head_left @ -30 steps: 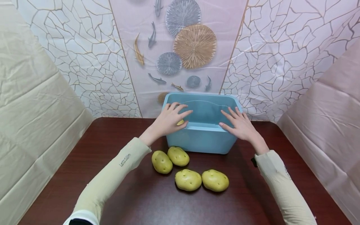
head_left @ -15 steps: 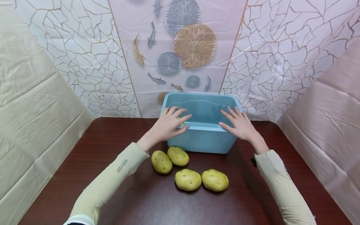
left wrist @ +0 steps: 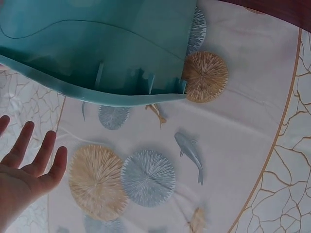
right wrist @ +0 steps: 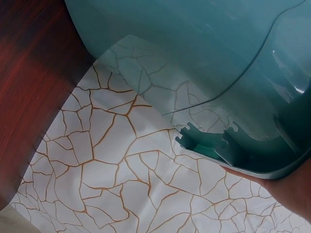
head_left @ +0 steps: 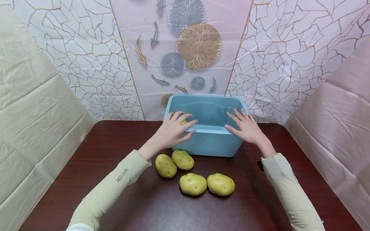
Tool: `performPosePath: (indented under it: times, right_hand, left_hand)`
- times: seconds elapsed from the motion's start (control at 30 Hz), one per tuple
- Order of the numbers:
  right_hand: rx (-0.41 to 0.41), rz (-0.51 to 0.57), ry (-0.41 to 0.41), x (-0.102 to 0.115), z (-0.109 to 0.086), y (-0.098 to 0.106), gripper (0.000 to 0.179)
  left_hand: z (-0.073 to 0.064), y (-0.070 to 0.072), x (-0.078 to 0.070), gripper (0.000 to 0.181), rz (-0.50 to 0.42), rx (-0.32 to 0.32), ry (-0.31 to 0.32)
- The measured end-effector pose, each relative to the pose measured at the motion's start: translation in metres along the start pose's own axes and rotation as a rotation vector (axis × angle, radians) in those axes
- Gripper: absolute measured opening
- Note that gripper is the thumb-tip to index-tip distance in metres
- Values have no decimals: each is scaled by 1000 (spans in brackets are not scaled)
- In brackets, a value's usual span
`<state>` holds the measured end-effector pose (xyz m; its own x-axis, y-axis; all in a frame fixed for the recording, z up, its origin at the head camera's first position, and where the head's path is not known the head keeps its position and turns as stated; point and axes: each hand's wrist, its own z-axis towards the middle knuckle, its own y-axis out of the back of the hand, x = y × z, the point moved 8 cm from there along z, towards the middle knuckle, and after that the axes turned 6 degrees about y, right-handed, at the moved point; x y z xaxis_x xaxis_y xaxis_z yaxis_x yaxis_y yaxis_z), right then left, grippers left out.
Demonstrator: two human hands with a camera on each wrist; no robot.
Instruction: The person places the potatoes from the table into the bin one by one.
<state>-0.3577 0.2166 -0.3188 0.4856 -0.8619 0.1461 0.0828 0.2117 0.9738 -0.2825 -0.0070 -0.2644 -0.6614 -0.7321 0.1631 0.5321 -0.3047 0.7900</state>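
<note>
A light blue plastic bin (head_left: 208, 142) stands at the back of the table. My left hand (head_left: 173, 130), its fingers spread, hovers over the bin's front left part and holds nothing; these spread fingers (left wrist: 57, 165) also show in the left wrist view. My right hand (head_left: 245, 128) is at the bin's front right rim, fingers extended; whether it touches the rim, I cannot tell. Inside the bin, a yellow potato (head_left: 184, 122) shows partly behind the left hand. In front lie a left potato (head_left: 166, 166), another beside it (head_left: 182, 159), and a side-by-side pair of potatoes (head_left: 193, 184).
The dark red-brown table (head_left: 138, 205) bears everything. A patterned cloth backdrop (head_left: 199, 48) hangs right behind the bin, and plain beige cloth (head_left: 37, 106) closes off both sides. Part of the bin's underside and ribs (right wrist: 228, 145) shows in the right wrist view.
My left hand has drawn slightly down and toward me, still spread. The right hand and the potatoes on the table stay where they were.
</note>
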Motion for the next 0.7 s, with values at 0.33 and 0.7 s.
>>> performPosePath:
  times: [0.33, 0.7]
  right_hand:
    - [-10, 1, 6, -1, 0, 0, 69]
    - [-7, 10, -1, -2, 0, -1, 70]
  left_hand:
    - [-10, 5, -7, 36, -8, 5, 2]
    - [-24, 15, -15, 33, -38, -59, -21]
